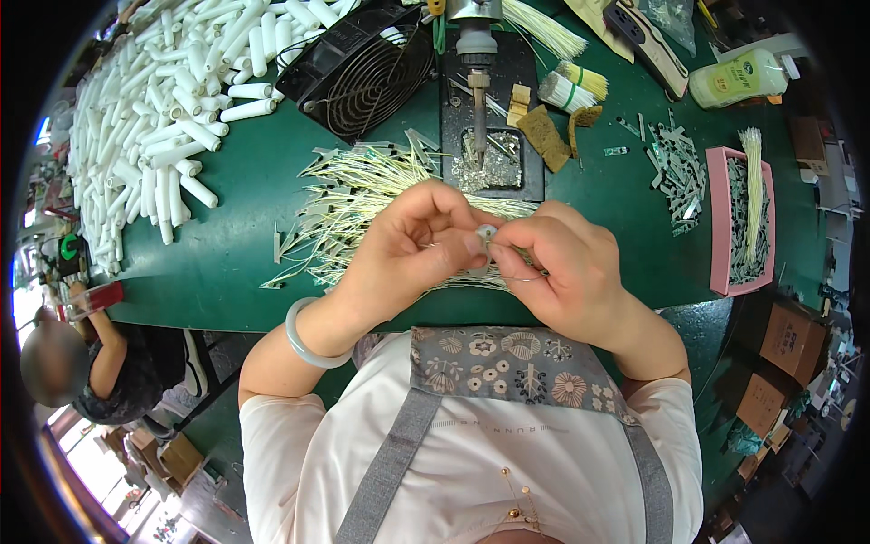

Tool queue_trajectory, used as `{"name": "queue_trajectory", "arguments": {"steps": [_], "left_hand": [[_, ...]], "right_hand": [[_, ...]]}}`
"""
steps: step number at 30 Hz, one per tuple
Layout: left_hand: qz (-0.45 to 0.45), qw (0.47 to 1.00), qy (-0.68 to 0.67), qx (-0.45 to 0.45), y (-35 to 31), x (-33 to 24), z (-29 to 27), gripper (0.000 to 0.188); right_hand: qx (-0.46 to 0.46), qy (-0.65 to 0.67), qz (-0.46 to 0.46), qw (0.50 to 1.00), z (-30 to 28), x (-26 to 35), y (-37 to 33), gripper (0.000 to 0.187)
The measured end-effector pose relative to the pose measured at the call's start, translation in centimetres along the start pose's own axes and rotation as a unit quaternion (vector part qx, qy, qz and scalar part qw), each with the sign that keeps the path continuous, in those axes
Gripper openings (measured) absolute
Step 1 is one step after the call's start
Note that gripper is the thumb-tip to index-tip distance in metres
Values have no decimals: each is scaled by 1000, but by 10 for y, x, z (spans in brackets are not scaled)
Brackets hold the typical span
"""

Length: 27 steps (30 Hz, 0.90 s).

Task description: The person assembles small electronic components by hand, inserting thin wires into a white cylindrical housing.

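Both my hands meet over the table, in front of the soldering stand. My left hand (421, 238) pinches a small white round-ended piece (487, 233) between thumb and fingers; most of it is hidden by the fingers. From the other side, my right hand (566, 258) is closed at that piece, thumb and forefinger gripping a thin wire (521, 277) that loops out below the fingertips. Under and behind my hands lies a heap of pale yellow wires (349, 213), many with small strips attached.
White tubes (172, 109) are piled at the left. A black fan (367, 72) stands beside the soldering iron (479, 118), with sponges (544, 138) close by. To the right are small strips (678, 177), a pink box (719, 222) and a bottle (739, 79). Another person (104, 363) sits far left.
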<state>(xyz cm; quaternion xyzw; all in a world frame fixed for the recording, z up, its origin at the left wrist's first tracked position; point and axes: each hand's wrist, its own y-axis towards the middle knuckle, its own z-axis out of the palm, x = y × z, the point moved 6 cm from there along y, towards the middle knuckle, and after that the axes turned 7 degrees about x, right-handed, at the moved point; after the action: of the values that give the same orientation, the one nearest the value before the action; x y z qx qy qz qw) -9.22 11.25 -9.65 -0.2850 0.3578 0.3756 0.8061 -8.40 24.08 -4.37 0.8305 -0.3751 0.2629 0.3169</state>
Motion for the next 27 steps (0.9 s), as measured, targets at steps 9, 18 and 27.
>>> {"name": "queue_trajectory", "arguments": {"steps": [9, 18, 27], "left_hand": [[0, 998, 54, 16, 0, -1, -2, 2], [-30, 1000, -1, -8, 7, 1, -8, 5], [-48, 998, -31, -12, 13, 3, -11, 6]], "right_hand": [[-3, 68, 66, 995, 2, -12, -2, 18], [87, 149, 150, 973, 25, -32, -14, 22], [24, 90, 49, 994, 6, -14, -7, 25]]}}
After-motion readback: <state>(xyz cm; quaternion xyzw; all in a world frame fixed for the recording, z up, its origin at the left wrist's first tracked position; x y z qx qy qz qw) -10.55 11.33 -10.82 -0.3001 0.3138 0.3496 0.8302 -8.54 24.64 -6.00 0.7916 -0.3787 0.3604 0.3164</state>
